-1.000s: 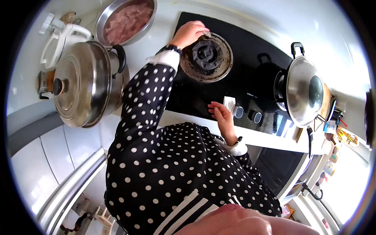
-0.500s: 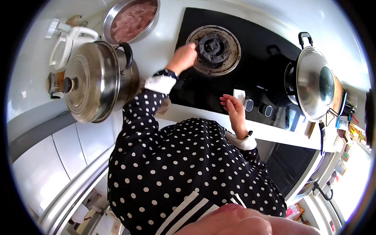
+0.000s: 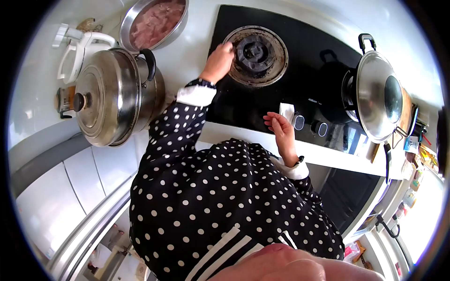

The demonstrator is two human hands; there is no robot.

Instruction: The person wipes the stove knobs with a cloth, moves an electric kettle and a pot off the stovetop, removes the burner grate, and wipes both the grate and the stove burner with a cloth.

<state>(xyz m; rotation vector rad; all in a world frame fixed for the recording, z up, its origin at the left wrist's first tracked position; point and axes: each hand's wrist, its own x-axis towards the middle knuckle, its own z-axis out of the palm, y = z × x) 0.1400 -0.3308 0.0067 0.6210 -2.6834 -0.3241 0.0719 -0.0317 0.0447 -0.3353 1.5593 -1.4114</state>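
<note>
My left hand (image 3: 219, 63) is closed at the left edge of the round burner plate (image 3: 268, 76) on the black glass hob (image 3: 300, 51). Whatever its curled fingers hold is hidden. Dark stains mark the metal plate around the black burner. Near the hob's front edge hangs my right hand (image 3: 282, 133), palm up, with its fingers loosely bent, apart and holding nothing. Just beyond it a small white piece (image 3: 287, 111), perhaps paper, lies beside two round knobs.
A large lidded steel pot (image 3: 110, 98) stands at left, with a metal bowl of raw meat (image 3: 157, 23) behind it and a white appliance (image 3: 77, 54) beside it. A lidded wok (image 3: 377, 96) sits on the right burner.
My left hand has moved from the back-left of the burner down to its left edge. My right hand keeps nearly the same pose near the knobs. The view has shifted slightly.
</note>
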